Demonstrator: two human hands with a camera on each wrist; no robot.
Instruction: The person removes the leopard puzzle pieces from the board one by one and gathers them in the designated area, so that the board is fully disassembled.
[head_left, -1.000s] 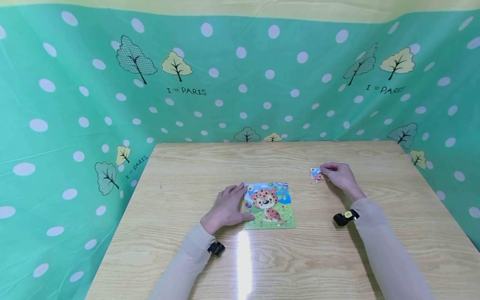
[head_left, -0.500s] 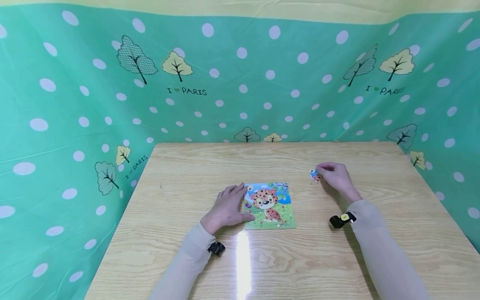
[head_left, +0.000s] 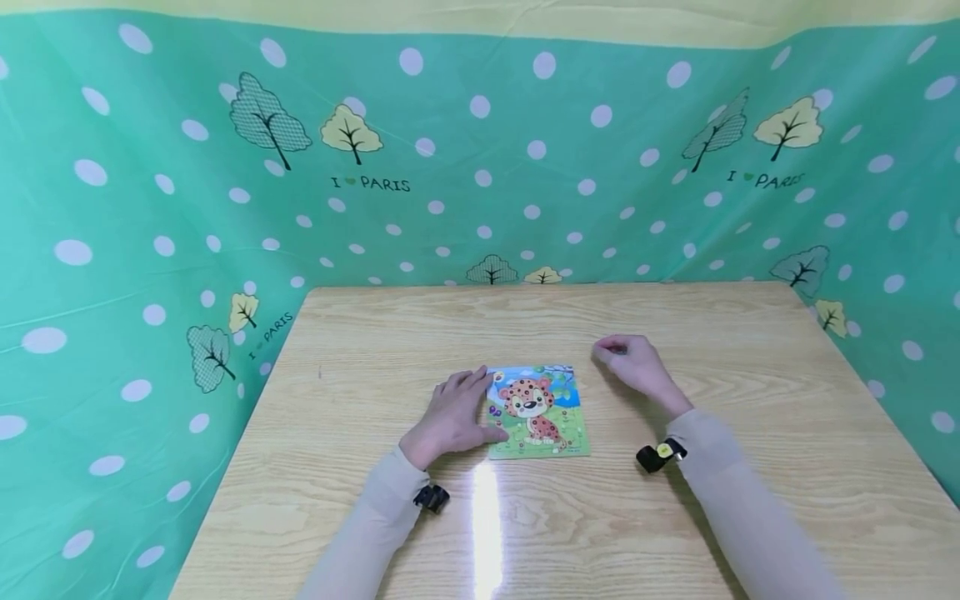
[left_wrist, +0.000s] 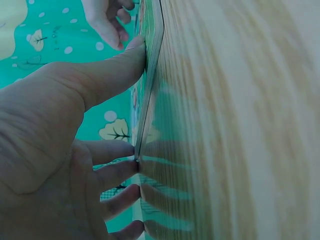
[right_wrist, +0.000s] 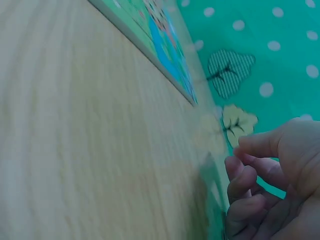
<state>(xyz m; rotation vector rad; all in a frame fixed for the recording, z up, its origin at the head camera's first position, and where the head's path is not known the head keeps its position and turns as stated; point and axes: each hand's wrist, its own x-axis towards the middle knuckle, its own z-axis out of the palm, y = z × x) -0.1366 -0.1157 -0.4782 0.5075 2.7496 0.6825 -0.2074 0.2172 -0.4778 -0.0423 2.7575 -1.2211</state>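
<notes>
A square puzzle board with a spotted leopard cub on a green and blue scene lies flat on the wooden table. My left hand rests at its left side, thumb over the near part and index fingertip at the upper left corner. The left wrist view shows the thumb on the board and the other fingertips down on the tabletop. To the right of the board is my right hand, thumb and index fingertips together in a pinch. The small puzzle piece at these fingertips is hidden in the current views.
The wooden table runs back to a green dotted cloth hung behind and at the sides. A bright light streak shines on the tabletop in front of the board. Each wrist wears a black camera mount.
My right hand has moved left toward the board from where the small puzzle pieces showed; they are out of sight now. My left hand and the board have stayed in place.
</notes>
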